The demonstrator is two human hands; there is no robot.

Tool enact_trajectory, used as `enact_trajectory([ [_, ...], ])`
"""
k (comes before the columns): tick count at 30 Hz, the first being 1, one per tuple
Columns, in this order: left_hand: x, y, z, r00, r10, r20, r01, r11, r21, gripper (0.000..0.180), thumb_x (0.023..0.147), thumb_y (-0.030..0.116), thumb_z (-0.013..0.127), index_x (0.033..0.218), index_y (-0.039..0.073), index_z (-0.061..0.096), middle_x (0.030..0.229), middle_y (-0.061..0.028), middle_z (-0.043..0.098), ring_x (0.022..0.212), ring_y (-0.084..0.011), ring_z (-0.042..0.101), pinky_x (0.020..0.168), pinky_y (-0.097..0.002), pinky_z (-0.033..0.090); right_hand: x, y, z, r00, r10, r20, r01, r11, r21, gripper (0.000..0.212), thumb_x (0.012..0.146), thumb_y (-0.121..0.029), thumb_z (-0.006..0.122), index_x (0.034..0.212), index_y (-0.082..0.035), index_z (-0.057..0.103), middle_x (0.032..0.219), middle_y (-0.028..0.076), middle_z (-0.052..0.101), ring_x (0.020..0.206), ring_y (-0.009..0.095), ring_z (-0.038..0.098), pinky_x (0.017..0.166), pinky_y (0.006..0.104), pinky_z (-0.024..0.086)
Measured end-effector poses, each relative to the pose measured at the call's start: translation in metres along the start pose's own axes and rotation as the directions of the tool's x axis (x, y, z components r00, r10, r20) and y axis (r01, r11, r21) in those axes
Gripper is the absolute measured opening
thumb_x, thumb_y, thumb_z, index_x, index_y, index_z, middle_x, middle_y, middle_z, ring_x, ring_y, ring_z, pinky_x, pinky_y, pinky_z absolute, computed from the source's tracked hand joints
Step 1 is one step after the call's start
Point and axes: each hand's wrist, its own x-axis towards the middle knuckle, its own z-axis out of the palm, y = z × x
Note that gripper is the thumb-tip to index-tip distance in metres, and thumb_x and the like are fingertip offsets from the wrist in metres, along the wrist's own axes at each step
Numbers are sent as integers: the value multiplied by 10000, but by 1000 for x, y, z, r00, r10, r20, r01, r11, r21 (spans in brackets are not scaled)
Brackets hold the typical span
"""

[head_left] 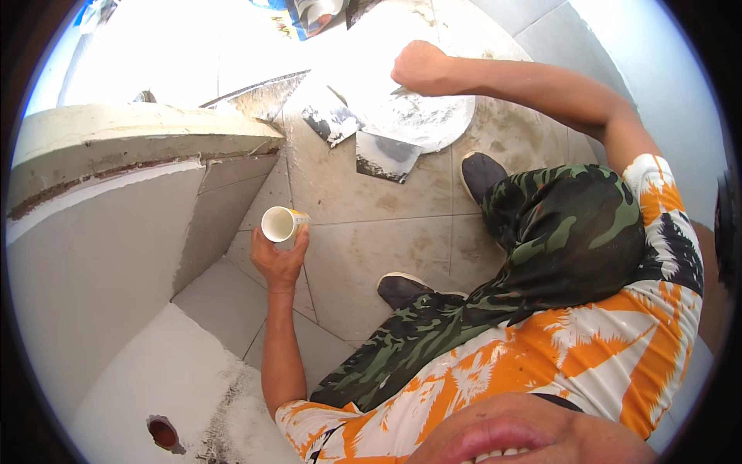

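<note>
My left hand (277, 263) is wrapped round a paper cup (280, 223), white inside with some yellow on its outer side. The cup's mouth faces up, and it looks pale inside with no contents that I can make out. Farther off to the right, my right hand (421, 68) is closed in a fist above a round white patch of powder or paste (421, 124) on the floor. Glare washes out the area under that fist, so what it grips, if anything, is hidden. Against the near edge of the white patch lies a dark, white-smeared flat piece (386, 157).
Another smeared flat piece (331, 116) lies left of the patch. A low tiled wall (116, 209) with a rough ledge (147, 127) stands at the left. Colourful bags (313, 15) are at the far edge. Near left, a pale surface has a round hole (163, 433). My shoes (483, 176) rest on stained floor tiles.
</note>
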Motion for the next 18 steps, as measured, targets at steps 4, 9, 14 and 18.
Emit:
enact_trajectory([
  [4,-1,0,-1,1000,-5,-10,5,1000,-15,401,675,166,908,950,46,642,845,-106,639,747,-309,615,639,-421,499,-17,-4,-26,999,-8,50,6,999,54,63,686,-32,675,659,25,677,596,174,650,565,268,680,523,395,533],
  [9,-4,-7,3,1000,-9,-19,9,1000,-10,415,673,163,914,965,44,644,856,-100,645,748,-300,619,638,-412,506,-21,-6,-27,992,15,128,-21,999,46,52,689,-33,673,667,12,687,636,185,673,601,305,692,561,406,552],
  [14,-5,-2,-3,999,-2,-42,2,1000,-3,421,672,159,916,978,50,648,856,-90,648,751,-282,621,642,-398,514,-42,-17,-31,985,11,174,-29,995,100,56,710,-43,673,690,-1,705,668,184,690,651,315,714,582,412,561],
  [18,0,0,1,1000,6,-31,-6,1000,-11,422,675,158,917,984,54,650,855,-86,655,751,-274,621,643,-389,515,-47,-22,-6,973,44,226,-59,996,61,70,732,-53,663,714,-9,715,708,176,710,689,308,724,596,410,569],
])
